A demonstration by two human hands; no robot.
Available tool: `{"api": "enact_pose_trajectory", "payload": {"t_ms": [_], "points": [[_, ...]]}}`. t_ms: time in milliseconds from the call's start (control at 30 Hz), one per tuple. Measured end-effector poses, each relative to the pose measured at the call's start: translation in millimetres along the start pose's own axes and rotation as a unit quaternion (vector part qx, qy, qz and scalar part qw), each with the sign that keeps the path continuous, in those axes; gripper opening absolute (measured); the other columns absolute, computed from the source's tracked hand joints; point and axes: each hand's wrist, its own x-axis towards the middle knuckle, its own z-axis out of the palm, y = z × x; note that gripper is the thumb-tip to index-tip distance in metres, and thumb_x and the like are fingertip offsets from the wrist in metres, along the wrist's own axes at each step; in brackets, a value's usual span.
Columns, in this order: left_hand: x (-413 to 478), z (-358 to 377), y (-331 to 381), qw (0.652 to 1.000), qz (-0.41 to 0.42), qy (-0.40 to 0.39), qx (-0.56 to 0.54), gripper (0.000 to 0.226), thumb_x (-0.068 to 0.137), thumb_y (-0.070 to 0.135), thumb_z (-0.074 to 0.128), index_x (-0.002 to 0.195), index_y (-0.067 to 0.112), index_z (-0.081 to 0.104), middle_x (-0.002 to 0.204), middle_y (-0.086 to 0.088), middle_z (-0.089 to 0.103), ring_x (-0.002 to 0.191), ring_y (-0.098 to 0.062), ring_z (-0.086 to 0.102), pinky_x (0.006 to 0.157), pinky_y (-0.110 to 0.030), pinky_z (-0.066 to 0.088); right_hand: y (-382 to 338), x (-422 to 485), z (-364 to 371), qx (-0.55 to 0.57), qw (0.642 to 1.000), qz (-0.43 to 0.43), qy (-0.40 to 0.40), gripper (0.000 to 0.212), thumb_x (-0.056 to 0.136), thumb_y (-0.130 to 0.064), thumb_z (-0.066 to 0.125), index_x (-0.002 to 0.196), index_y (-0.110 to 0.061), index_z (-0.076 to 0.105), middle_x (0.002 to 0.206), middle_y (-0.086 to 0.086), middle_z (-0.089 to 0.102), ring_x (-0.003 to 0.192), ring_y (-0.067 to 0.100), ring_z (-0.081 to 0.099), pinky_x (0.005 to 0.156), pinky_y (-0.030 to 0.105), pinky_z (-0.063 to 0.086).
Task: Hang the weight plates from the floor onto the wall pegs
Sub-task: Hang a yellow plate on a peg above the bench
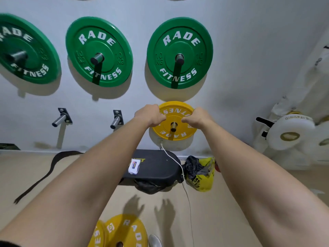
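Observation:
A yellow weight plate (173,134) hangs on a low wall peg (173,125), its lettering upside down. My left hand (151,115) grips its upper left rim and my right hand (197,117) grips its upper right rim. Two more yellow plates (122,230) lie overlapping on the floor at the bottom edge. Two bare steel pegs (61,119) (116,121) stick out of the wall to the left. Above them three green plates (98,51) (179,52) (26,49) hang on upper pegs.
A black padded bench (156,166) with a small white packet stands against the wall below the yellow plate. A white cable (185,184) runs from the wall across the floor. A yellow bag (203,177) and white equipment (290,132) sit right. A dark belt (44,175) lies left.

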Motion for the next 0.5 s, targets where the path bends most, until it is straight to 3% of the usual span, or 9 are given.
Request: {"api": "enact_pose_trajectory", "payload": {"t_ms": [167, 233, 500], "points": [[-85, -11, -5, 0.999, 0.005, -0.015, -0.032, 0.052, 0.092, 0.053, 0.058, 0.126, 0.014, 0.055, 0.124, -0.012, 0.062, 0.11, -0.032, 0.059, 0.09, -0.045, 0.052, -15, -83, -8, -0.034, 0.999, -0.021, 0.01, 0.035, 0.077, -0.053, 0.07, 0.077, -0.02, 0.058, 0.08, 0.0, 0.061, 0.082, 0.024, 0.062, 0.069, 0.035, 0.053], [-109, -17, -11, 0.999, 0.007, -0.009, -0.038, 0.052, 0.092, 0.051, 0.058, 0.127, 0.014, 0.054, 0.125, -0.012, 0.061, 0.11, -0.032, 0.058, 0.09, -0.044, 0.052, -24, -105, -13, -0.026, 0.999, -0.027, 0.017, 0.036, 0.078, -0.051, 0.07, 0.071, -0.019, 0.056, 0.074, 0.001, 0.06, 0.076, 0.024, 0.061, 0.062, 0.033, 0.046], [-179, -40, -72, 0.999, 0.0, -0.008, -0.035, 0.053, 0.092, 0.056, 0.055, 0.122, 0.013, 0.055, 0.12, -0.011, 0.063, 0.103, -0.03, 0.059, 0.088, -0.045, 0.052, -62, -179, 10, -0.038, 0.999, -0.032, 0.02, 0.038, 0.079, -0.05, 0.07, 0.07, -0.018, 0.051, 0.069, 0.0, 0.054, 0.073, 0.025, 0.056, 0.057, 0.032, 0.04]]}}
